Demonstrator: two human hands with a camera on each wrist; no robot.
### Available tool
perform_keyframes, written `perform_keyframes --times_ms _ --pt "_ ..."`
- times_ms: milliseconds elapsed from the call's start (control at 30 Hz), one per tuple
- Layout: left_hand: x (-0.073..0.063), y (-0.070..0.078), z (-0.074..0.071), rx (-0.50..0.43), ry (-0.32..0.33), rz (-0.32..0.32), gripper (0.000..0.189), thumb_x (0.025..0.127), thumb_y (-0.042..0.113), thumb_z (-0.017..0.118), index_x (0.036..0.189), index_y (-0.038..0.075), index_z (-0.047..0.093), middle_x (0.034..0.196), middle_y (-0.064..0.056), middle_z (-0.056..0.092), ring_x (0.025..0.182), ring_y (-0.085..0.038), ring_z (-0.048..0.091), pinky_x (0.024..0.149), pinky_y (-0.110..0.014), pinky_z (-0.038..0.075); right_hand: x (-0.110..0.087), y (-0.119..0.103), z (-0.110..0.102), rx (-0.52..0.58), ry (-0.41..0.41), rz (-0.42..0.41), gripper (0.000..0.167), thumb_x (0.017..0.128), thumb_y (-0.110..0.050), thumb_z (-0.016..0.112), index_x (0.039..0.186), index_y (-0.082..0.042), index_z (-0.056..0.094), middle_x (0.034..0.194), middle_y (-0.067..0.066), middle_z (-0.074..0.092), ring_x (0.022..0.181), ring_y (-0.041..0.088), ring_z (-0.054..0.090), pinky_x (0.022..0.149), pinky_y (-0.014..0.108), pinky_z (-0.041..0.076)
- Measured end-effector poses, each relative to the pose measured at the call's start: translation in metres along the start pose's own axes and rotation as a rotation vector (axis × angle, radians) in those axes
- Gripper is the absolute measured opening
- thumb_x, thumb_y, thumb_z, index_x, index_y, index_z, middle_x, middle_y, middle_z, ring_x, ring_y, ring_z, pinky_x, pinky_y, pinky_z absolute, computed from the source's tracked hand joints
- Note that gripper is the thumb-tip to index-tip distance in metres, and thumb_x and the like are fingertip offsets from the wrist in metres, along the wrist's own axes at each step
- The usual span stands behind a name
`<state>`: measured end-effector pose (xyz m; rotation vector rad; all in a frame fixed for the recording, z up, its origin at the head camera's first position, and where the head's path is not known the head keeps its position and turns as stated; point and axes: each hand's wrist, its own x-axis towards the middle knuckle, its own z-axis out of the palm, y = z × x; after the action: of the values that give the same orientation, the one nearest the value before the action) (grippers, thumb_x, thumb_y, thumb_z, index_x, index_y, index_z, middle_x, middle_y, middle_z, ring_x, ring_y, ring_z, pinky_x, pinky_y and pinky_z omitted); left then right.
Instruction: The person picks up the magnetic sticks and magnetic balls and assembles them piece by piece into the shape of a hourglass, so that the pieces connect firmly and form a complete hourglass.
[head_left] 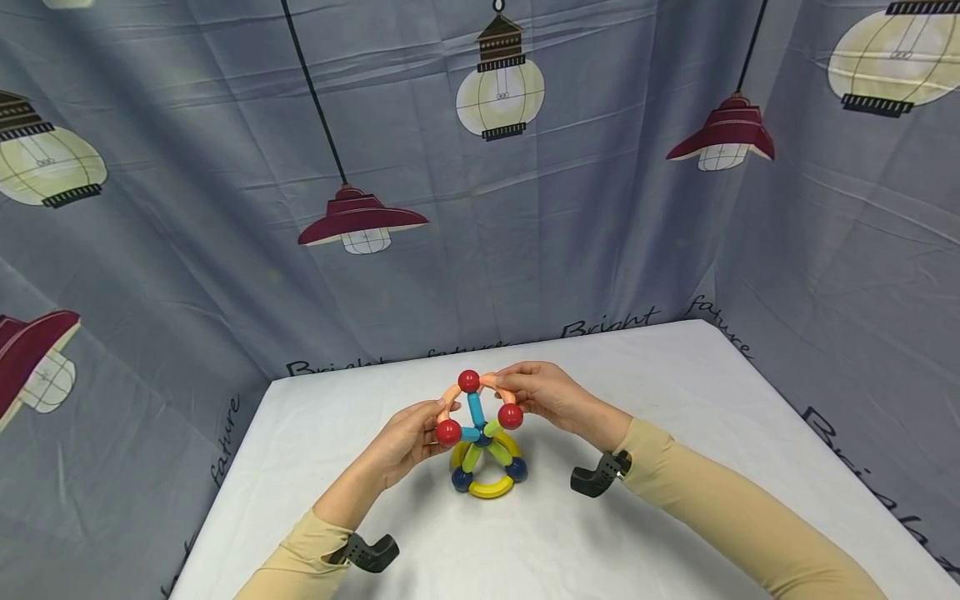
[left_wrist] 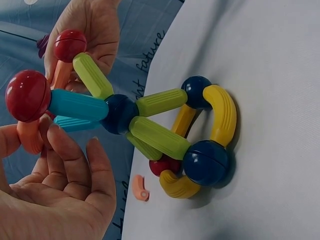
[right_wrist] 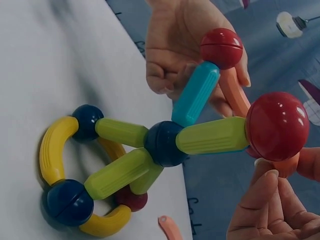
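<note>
A toy structure of balls and rods stands upright on the table. Its base is a ring of yellow curved rods (head_left: 491,489) with two dark blue balls and a red one. Green rods (left_wrist: 160,137) lean up to a central dark blue ball (right_wrist: 166,143). From there two cyan rods (head_left: 476,410) and one green rod reach three red balls (head_left: 468,381). My left hand (head_left: 408,435) pinches the left orange curved rod (left_wrist: 30,136) between thumb and finger. On the other side, my right hand (head_left: 551,398) pinches the right orange curved rod (right_wrist: 286,166), beside the top red ball.
A loose orange curved rod (left_wrist: 141,188) lies on the white table (head_left: 615,375) behind the structure. Blue-grey curtains (head_left: 480,275) printed with lamps surround the table. Dark wrist devices (head_left: 596,477) hang below both forearms.
</note>
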<state>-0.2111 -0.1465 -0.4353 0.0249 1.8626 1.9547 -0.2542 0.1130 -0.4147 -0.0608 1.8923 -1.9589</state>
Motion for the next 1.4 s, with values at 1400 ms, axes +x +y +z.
perform_keyframes --times_ms 1400 --pt "0.029 0.021 0.008 0.104 0.088 0.027 0.045 0.104 0.042 0.058 0.122 0.000 0.063 0.089 -0.003 0.065 0.066 -0.013 0.062 0.064 -0.022 0.054 -0.025 0.078 -0.021 -0.549 -0.025 -0.103 0.038 0.091 -0.021 0.072 0.123 -0.002 0.067 0.101 0.005 0.068 0.089 0.023 0.062 0.073 0.039 0.054"
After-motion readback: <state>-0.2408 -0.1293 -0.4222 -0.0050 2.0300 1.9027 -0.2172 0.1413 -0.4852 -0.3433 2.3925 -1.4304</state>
